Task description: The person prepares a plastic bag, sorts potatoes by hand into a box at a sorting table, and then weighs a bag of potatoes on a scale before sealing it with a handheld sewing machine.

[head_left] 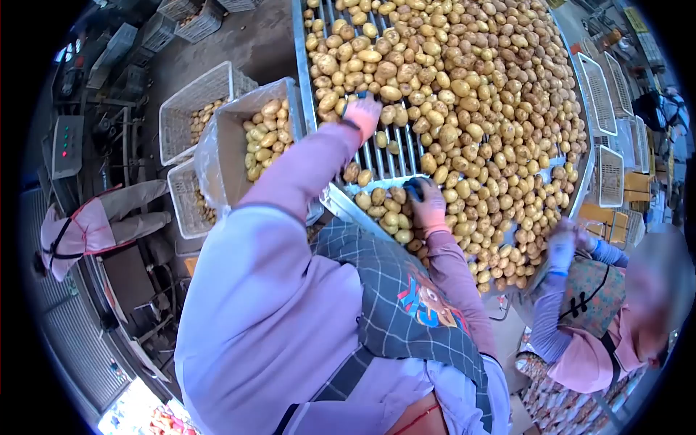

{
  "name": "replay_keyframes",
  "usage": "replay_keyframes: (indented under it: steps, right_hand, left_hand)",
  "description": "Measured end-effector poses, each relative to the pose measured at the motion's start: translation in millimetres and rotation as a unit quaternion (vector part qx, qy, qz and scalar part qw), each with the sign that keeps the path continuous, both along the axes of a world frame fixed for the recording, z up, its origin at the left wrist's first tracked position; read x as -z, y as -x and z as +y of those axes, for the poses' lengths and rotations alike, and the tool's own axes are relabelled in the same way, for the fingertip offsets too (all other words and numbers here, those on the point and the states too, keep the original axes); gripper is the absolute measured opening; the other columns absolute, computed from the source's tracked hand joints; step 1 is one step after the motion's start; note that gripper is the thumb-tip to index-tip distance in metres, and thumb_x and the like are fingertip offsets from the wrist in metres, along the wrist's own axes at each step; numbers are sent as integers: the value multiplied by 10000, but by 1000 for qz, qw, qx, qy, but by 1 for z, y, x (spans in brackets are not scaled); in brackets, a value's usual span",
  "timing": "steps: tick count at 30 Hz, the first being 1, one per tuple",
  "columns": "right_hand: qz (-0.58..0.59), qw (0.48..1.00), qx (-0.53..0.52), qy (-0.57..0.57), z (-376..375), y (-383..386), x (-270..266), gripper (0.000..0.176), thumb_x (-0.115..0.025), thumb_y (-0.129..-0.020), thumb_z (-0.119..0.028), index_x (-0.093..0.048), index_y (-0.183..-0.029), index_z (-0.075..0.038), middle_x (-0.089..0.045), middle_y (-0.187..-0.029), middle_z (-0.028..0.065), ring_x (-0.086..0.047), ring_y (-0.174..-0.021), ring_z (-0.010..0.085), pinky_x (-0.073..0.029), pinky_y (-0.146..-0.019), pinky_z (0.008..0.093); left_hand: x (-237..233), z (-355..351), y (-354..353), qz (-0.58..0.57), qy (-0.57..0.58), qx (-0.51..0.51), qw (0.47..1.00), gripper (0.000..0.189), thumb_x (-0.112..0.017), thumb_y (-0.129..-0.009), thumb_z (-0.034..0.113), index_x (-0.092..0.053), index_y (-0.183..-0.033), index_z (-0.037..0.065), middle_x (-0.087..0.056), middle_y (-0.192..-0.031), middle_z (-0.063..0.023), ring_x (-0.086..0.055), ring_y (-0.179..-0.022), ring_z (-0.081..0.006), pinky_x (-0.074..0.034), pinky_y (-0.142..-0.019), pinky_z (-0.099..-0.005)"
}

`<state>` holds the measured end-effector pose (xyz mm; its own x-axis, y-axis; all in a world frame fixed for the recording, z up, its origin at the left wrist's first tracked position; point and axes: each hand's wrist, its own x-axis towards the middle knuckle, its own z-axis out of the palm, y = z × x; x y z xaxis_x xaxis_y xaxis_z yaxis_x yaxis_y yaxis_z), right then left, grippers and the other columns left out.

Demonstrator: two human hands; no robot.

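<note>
My left hand [362, 116], in a pink glove with dark fingertips, reaches over the left side of a metal sorting table. It touches potatoes [391, 93] lying on the rollers [388, 156]; its fingers are largely hidden, and whether it grips one cannot be made out. Nearer my body, my right hand [430, 206], gloved alike, rests among potatoes beside the lower end of the rollers. Its dark fingers stretch out to the left, with no potato visibly held. Several potatoes [391, 217] lie by the near edge, just left of this hand.
A lined crate [228, 123] of potatoes stands against the table's left side, with white crates [174, 119] beyond. At right, a co-worker [591, 312] in gloves leans at the table. Another person [80, 235] is at far left. Crates [598, 94] line the right side.
</note>
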<state>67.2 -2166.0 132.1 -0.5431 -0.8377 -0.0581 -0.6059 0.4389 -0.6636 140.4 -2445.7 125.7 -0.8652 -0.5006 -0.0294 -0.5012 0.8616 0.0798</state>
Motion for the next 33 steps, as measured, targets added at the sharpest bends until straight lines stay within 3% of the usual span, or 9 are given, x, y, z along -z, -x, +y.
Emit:
replay_keyframes:
  steps: [7, 18, 21, 22, 24, 25, 28, 30, 33]
  right_hand:
    - [-229, 915, 279, 181, 89, -12, 4, 263, -668, -833, -44, -633, -1082, 33, -664, -1029, 87, -608, -934, 148, -472, -871, 282]
    - [-393, 727, 445, 344, 204, -38, 6, 206, -590, -917, -79, -607, -1105, 4, -642, -983, 63, -610, -866, 150, -524, -781, 282]
    - [-425, 696, 451, 364, 208, -33, 10, 192, -578, -927, -94, -606, -1104, -23, -637, -1053, 84, -604, -926, 169, -537, -793, 329]
    - [-425, 696, 456, 358, 208, -31, 11, 214, -575, -932, -104, -594, -1124, -13, -626, -1085, 90, -605, -943, 179, -538, -799, 329]
    - [-371, 741, 437, 349, 188, -32, -14, 293, -567, -943, -126, -553, -1196, 20, -592, -1162, 102, -598, -1003, 196, -542, -825, 341]
    - [-325, 784, 411, 333, 162, -39, -47, 325, -559, -946, -116, -531, -1228, 44, -587, -1164, 108, -586, -1043, 194, -523, -867, 326]
    - [-105, 954, 169, 224, 96, -57, -106, 361, -569, -921, -71, -519, -1271, 4, -582, -1242, 139, -587, -1083, 194, -463, -932, 285]
    - [50, 977, -138, 153, 58, -63, -108, 464, -632, -837, -179, -535, -1274, -58, -507, -1312, 199, -498, -1188, 382, -373, -1038, 446]
    - [-78, 965, -192, 158, 36, -90, -94, 541, -616, -844, -259, -471, -1341, -102, -450, -1376, 182, -389, -1300, 378, -273, -1113, 464]
  left_hand:
    - [-61, -23, 38, -295, 71, 252, 919, 292, -736, -637, 132, -724, -925, 89, -696, -928, -129, -670, -931, -260, -534, -781, -365]
    - [-41, 22, 6, -182, 62, 162, 968, 253, -683, -695, 179, -713, -916, 60, -690, -962, -154, -654, -958, -306, -521, -832, -396]
    - [-39, 30, -11, 8, -167, -79, 983, 306, -713, -721, 287, -712, -907, 45, -692, -904, -164, -678, -840, -298, -533, -744, -382]
    - [-17, 29, -22, 94, -281, -155, 943, 336, -723, -730, 328, -712, -910, 44, -691, -881, -168, -687, -782, -284, -537, -701, -372]
    - [-56, 87, -52, 309, -701, -292, 572, 253, -667, -836, 349, -660, -783, 102, -633, -706, -47, -581, -496, -181, -487, -497, -286]
    - [-30, 108, -66, 356, -853, -188, 333, 251, -614, -867, 305, -622, -980, 81, -596, -876, -48, -589, -740, -143, -484, -608, -303]
    - [-43, 200, -96, 367, -915, -155, 62, 426, -524, -906, 376, -495, -1194, 64, -564, -1170, -150, -539, -1122, -288, -424, -1009, -420]
    - [-39, 233, -108, 383, -913, -128, -47, 546, -491, -921, 409, -423, -1354, 82, -462, -1370, -149, -427, -1292, -280, -354, -1076, -470]
    - [-56, 234, -140, 434, -862, -262, 13, 358, -481, -920, 353, -554, -1167, 103, -583, -1171, -56, -576, -1065, -211, -494, -900, -416]
